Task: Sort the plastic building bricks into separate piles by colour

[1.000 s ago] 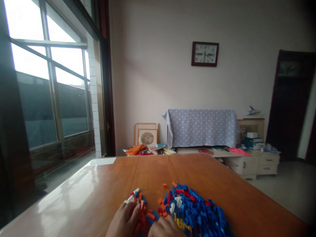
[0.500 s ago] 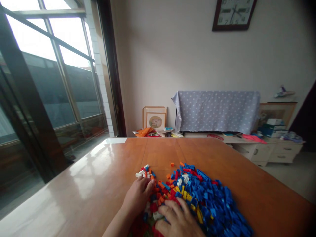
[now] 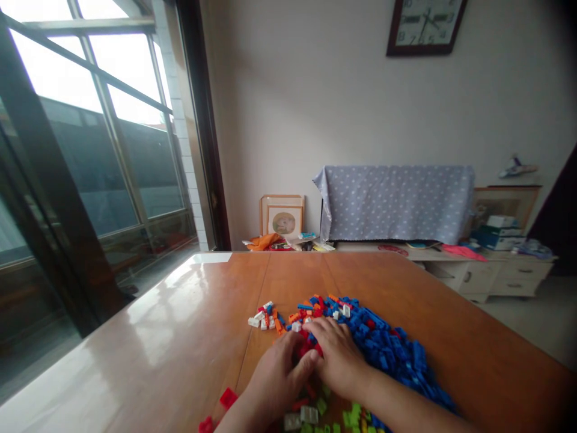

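Head view: two bare hands close together over loose toy bricks

Both hands are at the near side of a brown wooden table, down among small plastic bricks. The left hand is curved, its thumb standing off from its fingers, with red bricks in the space between; whether it grips any of them, I cannot tell. The right hand lies palm down with its fingers reaching forward over the bricks, and its underside is hidden, so I cannot tell if it is clamped on anything. The left thumb comes right up to the right hand; whether the two touch is unclear.

A large heap of blue bricks spreads to the right of the hands, and the right forearm crosses in front of its near part. Just beyond the fingers are more red, orange and white pieces. A small cluster of white bricks sits to the left, with an orange brick beside it. Nearer the person, green bricks and pale grey bricks lie between the forearms, and a red block is next to the left forearm on its outer side.

Past the table, a spotted cloth hangs over something on a low white cabinet, with a clock on the wall above
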A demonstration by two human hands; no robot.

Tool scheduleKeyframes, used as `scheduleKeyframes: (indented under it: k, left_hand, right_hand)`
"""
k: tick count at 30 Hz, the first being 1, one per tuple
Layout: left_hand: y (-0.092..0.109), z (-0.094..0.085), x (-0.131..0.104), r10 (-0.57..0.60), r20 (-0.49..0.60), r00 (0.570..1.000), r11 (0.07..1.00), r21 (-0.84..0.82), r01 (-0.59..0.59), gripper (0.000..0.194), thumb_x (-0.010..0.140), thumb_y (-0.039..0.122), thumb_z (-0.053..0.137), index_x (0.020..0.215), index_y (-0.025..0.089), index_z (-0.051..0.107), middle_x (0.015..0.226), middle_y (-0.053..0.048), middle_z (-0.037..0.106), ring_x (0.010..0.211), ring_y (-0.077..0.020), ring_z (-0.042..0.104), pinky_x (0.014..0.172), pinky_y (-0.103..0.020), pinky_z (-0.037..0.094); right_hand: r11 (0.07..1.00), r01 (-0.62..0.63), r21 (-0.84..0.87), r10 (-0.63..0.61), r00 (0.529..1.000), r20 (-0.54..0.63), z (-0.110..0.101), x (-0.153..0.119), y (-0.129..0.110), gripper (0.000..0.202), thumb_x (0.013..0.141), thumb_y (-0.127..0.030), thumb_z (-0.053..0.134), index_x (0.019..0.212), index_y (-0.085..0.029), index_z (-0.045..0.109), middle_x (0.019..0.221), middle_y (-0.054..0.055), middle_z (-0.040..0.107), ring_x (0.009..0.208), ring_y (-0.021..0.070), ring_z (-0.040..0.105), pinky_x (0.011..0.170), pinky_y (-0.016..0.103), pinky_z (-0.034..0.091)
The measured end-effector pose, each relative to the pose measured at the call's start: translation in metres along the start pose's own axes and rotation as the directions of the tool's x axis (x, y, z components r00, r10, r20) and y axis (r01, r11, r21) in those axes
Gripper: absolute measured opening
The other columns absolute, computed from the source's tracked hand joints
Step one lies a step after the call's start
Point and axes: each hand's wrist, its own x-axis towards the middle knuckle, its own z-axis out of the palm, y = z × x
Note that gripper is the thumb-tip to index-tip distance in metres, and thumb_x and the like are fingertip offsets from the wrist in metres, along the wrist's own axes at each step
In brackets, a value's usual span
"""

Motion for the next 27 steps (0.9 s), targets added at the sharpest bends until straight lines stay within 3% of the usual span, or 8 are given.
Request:
scheduleKeyframes:
  k: [3, 6, 10, 14, 17, 20, 24, 27]
  left_hand:
    - [0.003, 0.001, 0.001, 0.061, -0.005, 0.998, 0.996, 0.063, -0.061, 0.036, 0.094, 0.054, 0.049, 0.098, 0.021, 0.062, 0.093, -0.006, 0.064, 0.085, -0.0202, 0.058, 0.073, -0.028, 0.043]
    - [-0.001, 0.0, 0.004, 0.051, -0.058, 0.997, 0.985, 0.168, -0.04, 0.028, 0.093, 0.046, 0.052, 0.091, 0.021, 0.064, 0.095, -0.008, 0.062, 0.09, -0.0221, 0.057, 0.076, -0.03, 0.043]
    - [-0.005, -0.002, 0.005, 0.04, -0.152, 0.988, 0.961, 0.276, 0.004, 0.022, 0.093, 0.04, 0.053, 0.092, 0.022, 0.065, 0.099, -0.009, 0.06, 0.097, -0.0248, 0.057, 0.082, -0.034, 0.044]
    - [0.0, -0.004, 0.002, 0.093, -0.176, 0.98, 0.947, 0.319, -0.033, 0.031, 0.094, 0.046, 0.05, 0.109, 0.024, 0.066, 0.109, -0.011, 0.061, 0.106, -0.0282, 0.056, 0.091, -0.041, 0.046]
    - [0.002, -0.002, -0.001, 0.149, -0.088, 0.985, 0.942, 0.314, -0.114, 0.056, 0.089, 0.059, 0.055, 0.135, 0.029, 0.055, 0.136, -0.012, 0.054, 0.125, -0.0329, 0.049, 0.103, -0.049, 0.042]
    - [-0.001, 0.002, -0.003, 0.151, 0.071, 0.986, 0.934, 0.316, -0.166, 0.085, 0.075, 0.075, 0.061, 0.148, 0.034, 0.043, 0.154, -0.01, 0.041, 0.142, -0.0391, 0.034, 0.112, -0.058, 0.033]
    - [-0.004, 0.003, -0.002, 0.106, 0.162, 0.981, 0.928, 0.339, -0.156, 0.097, 0.069, 0.083, 0.059, 0.151, 0.035, 0.038, 0.158, -0.009, 0.036, 0.147, -0.0408, 0.026, 0.118, -0.061, 0.024]
    - [-0.002, 0.002, 0.0, 0.083, 0.164, 0.983, 0.929, 0.345, -0.136, 0.097, 0.07, 0.083, 0.057, 0.152, 0.035, 0.037, 0.159, -0.009, 0.035, 0.147, -0.04, 0.025, 0.118, -0.06, 0.024]
  right_hand:
    - [0.985, 0.008, 0.173, -0.018, 0.999, 0.051, -0.012, 0.004, 0.007, 0.062, 0.073, -0.017, 0.056, 0.134, -0.025, 0.058, 0.143, 0.008, 0.054, 0.133, 0.0256, 0.046, 0.113, 0.043, 0.033]
    - [0.947, 0.014, 0.32, -0.055, 0.991, 0.12, -0.032, -0.005, 0.01, 0.061, 0.078, -0.026, 0.062, 0.139, -0.028, 0.056, 0.154, 0.007, 0.042, 0.143, 0.0258, 0.036, 0.119, 0.044, 0.027]
    - [0.936, -0.037, 0.35, 0.027, 0.999, 0.033, -0.057, -0.023, 0.026, 0.052, 0.085, -0.047, 0.063, 0.133, -0.03, 0.061, 0.15, 0.007, 0.047, 0.139, 0.0291, 0.042, 0.117, 0.047, 0.031]
    - [0.922, -0.163, 0.351, 0.229, 0.961, -0.154, -0.066, -0.04, 0.077, 0.047, 0.091, -0.057, 0.051, 0.121, -0.025, 0.068, 0.124, 0.01, 0.067, 0.114, 0.028, 0.061, 0.101, 0.043, 0.048]
    - [0.931, -0.248, 0.267, 0.328, 0.891, -0.314, -0.061, -0.055, 0.129, 0.05, 0.09, -0.061, 0.049, 0.116, -0.023, 0.067, 0.121, 0.011, 0.068, 0.117, 0.0302, 0.059, 0.104, 0.046, 0.045]
    - [0.914, -0.342, 0.217, 0.399, 0.855, -0.333, -0.048, -0.069, 0.161, 0.057, 0.088, -0.062, 0.048, 0.125, -0.021, 0.062, 0.133, 0.014, 0.061, 0.13, 0.0331, 0.051, 0.113, 0.051, 0.036]
    - [0.91, -0.352, 0.222, 0.399, 0.887, -0.233, -0.029, -0.071, 0.154, 0.064, 0.089, -0.063, 0.048, 0.136, -0.022, 0.054, 0.148, 0.012, 0.049, 0.145, 0.0321, 0.033, 0.12, 0.052, 0.027]
    - [0.936, -0.278, 0.214, 0.32, 0.927, -0.195, -0.023, -0.058, 0.127, 0.063, 0.088, -0.062, 0.052, 0.138, -0.024, 0.053, 0.147, 0.01, 0.049, 0.143, 0.0311, 0.035, 0.119, 0.052, 0.028]
